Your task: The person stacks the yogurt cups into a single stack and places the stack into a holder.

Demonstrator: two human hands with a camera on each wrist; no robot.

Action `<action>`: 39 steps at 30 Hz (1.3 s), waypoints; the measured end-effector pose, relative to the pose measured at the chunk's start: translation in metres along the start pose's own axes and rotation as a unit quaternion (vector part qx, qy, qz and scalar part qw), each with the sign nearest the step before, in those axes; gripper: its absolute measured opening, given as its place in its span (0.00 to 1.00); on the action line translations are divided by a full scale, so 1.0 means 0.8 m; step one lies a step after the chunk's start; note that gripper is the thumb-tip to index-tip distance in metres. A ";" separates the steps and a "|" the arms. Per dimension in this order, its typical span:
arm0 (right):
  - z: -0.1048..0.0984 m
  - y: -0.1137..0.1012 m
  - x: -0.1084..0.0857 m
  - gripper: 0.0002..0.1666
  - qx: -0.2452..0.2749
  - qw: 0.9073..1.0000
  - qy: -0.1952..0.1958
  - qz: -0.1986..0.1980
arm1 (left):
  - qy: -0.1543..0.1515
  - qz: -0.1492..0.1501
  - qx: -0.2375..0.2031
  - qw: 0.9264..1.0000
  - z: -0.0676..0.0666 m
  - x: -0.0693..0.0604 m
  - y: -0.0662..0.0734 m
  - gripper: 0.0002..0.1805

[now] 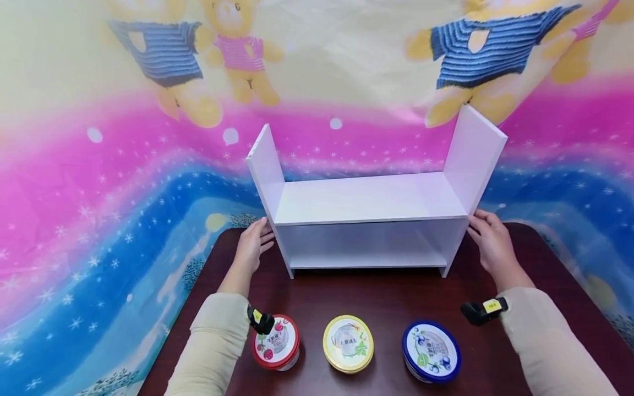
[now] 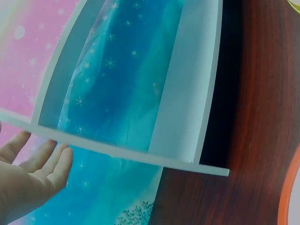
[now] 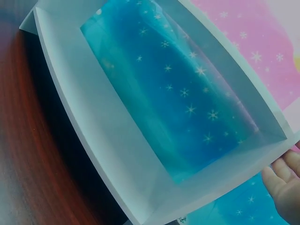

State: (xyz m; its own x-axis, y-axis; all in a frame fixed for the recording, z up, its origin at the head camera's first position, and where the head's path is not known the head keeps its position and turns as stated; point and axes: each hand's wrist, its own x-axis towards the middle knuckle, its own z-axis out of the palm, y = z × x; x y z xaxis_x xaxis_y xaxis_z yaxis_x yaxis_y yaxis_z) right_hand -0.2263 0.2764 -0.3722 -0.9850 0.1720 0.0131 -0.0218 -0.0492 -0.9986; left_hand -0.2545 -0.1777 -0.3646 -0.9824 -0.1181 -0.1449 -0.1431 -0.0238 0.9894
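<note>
A white two-tier shelf with tall side panels stands upright at the back of the dark wooden table. My left hand is at the outer face of its left panel, fingers extended against the board. In the left wrist view, the left hand's fingertips meet the panel's edge, with no curl around it. Opposite, my right hand touches the outside of the right panel with its fingers nearly straight. The right wrist view catches only part of the right hand, beside the panel. Both shelf boards are bare.
Three round lidded tubs stand in a row near the front: one red-rimmed, one yellow-rimmed, one blue-rimmed. The red one is partly behind the left wrist camera. A printed bear backdrop hangs behind the table.
</note>
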 end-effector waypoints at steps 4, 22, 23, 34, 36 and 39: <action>-0.007 0.006 -0.009 0.39 0.002 1.000 -0.009 -0.012 | -0.031 0.006 0.013 0.999 -0.010 -0.006 -0.003 0.29; -0.014 0.074 -0.077 0.21 -0.055 0.992 -0.097 -0.053 | -0.097 0.022 0.077 0.992 -0.042 -0.048 -0.039 0.28; -0.016 0.079 -0.080 0.20 -0.048 0.992 -0.104 -0.055 | -0.097 0.024 0.080 0.992 -0.043 -0.050 -0.043 0.28; -0.074 0.252 -0.062 0.23 -0.026 0.989 -0.145 -0.024 | -0.080 0.002 0.091 0.993 -0.058 -0.087 -0.076 0.27; -0.072 0.259 -0.070 0.24 -0.035 0.988 -0.151 -0.014 | -0.081 0.000 0.096 0.992 -0.062 -0.092 -0.084 0.27; -0.066 0.254 -0.086 0.25 -0.057 0.982 -0.177 -0.010 | -0.088 0.012 0.109 0.990 -0.068 -0.099 -0.097 0.29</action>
State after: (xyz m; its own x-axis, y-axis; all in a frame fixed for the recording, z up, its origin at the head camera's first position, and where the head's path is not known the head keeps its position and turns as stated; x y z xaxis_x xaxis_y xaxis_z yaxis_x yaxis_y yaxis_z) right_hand -0.1542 0.3068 -0.5787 -0.9827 -0.1829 0.0293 -0.0417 0.0641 -0.9971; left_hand -0.1591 -0.2209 -0.4304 -0.9887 0.0599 -0.1377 -0.1238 0.1934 0.9733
